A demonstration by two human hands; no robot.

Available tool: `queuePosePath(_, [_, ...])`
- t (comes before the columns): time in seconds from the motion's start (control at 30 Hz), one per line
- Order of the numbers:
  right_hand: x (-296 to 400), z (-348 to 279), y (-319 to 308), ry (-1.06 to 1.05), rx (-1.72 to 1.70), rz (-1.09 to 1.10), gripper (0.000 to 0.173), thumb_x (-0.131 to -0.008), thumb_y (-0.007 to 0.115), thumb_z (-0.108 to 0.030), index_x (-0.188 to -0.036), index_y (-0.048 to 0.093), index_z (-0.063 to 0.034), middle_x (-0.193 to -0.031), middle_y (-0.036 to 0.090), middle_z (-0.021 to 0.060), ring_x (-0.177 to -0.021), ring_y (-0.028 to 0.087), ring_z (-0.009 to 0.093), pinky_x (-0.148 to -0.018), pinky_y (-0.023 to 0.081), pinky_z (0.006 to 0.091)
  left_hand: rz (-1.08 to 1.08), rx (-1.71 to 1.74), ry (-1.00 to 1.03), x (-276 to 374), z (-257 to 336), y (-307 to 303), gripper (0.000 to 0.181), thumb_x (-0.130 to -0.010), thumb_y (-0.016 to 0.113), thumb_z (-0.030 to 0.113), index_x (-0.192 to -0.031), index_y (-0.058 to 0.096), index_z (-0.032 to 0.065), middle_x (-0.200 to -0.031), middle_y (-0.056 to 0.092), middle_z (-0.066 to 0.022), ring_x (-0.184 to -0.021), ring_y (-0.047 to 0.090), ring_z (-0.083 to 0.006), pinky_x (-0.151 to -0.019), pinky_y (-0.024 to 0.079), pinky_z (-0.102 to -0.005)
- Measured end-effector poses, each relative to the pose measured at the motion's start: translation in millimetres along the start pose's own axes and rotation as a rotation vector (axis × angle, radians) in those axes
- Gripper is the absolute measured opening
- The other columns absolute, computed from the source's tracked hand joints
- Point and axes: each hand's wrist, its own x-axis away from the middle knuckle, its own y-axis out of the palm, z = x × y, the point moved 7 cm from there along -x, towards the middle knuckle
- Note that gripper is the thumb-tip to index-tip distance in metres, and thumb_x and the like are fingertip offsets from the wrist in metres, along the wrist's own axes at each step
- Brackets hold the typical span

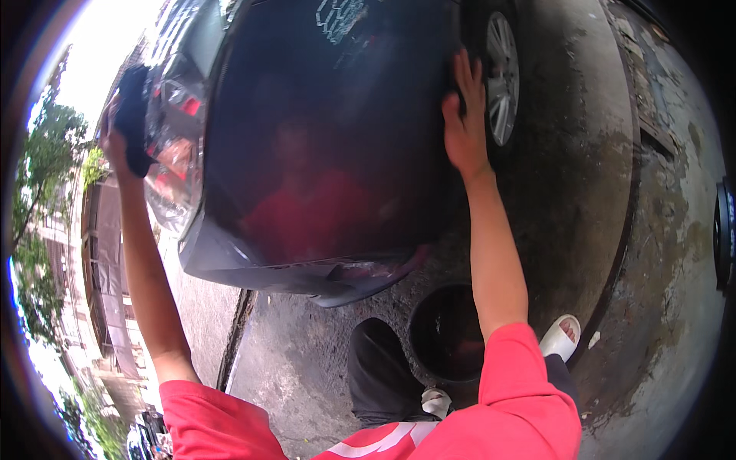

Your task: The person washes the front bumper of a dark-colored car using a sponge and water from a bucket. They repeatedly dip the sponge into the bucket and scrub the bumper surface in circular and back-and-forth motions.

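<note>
A dark, glossy car body panel (322,144) fills the middle, mirroring a red shirt. Along its left side is a shiny, see-through car part (175,144) with red reflections; whether it is a lamp or a window I cannot tell. My left hand (115,135) grips a black cloth (133,121) beside this shiny part. On the other side, my right hand (468,118) holds nothing, its fingers apart, at the panel's right edge near the wheel (502,80). Whether that palm touches the car is unclear.
A round black bucket (445,333) stands on the concrete floor by my legs. My feet wear pale slippers (560,339). A groove (236,339) crosses the floor at left. Trees (49,155) and buildings lie beyond; a dark round object (725,233) shows at the right rim.
</note>
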Motion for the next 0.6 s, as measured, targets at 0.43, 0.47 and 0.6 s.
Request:
queuePosePath(0.43, [-48, -1, -6, -0.017, 0.043, 0.043, 0.07, -0.103, 0.031, -0.056, -0.158, 0.026, -0.0136, -0.165, 0.023, 0.0095, -0.153, 0.011, 0.037, -0.117, 0.003, 0.063, 0.376, -0.104, -0.225, 25, -9, 6, 0.037, -0.102, 0.054, 0.027, -0.128, 0.061, 0.0004, -0.118, 0.067, -0.0091, -0.101, 0.066, -0.0173, -0.083, 0.052, -0.0271])
queuePosePath(0.47, [-45, 2, -8, -0.019, 0.05, 0.044, 0.07, -0.103, 0.031, -0.055, -0.158, 0.027, -0.0134, -0.165, 0.024, 0.0094, -0.153, 0.011, 0.038, -0.117, 0.004, 0.0632, 0.421, -0.144, -0.273, 28, -11, 9, 0.037, -0.102, 0.054, 0.027, -0.127, 0.061, 0.0004, -0.116, 0.068, -0.0083, -0.099, 0.066, -0.0163, -0.082, 0.052, -0.0264])
queuePosePath(0.6, [18, 3, -11, 0.015, 0.058, -0.01, 0.064, -0.104, 0.036, -0.048, -0.155, 0.033, -0.0112, -0.163, 0.028, 0.0099, -0.152, 0.014, 0.039, -0.118, 0.007, 0.0627, 0.479, -0.213, -0.314, 18, -8, -7, 0.034, -0.102, 0.055, 0.025, -0.126, 0.062, 0.003, -0.108, 0.069, -0.0075, -0.088, 0.066, -0.0145, -0.076, 0.053, -0.0254])
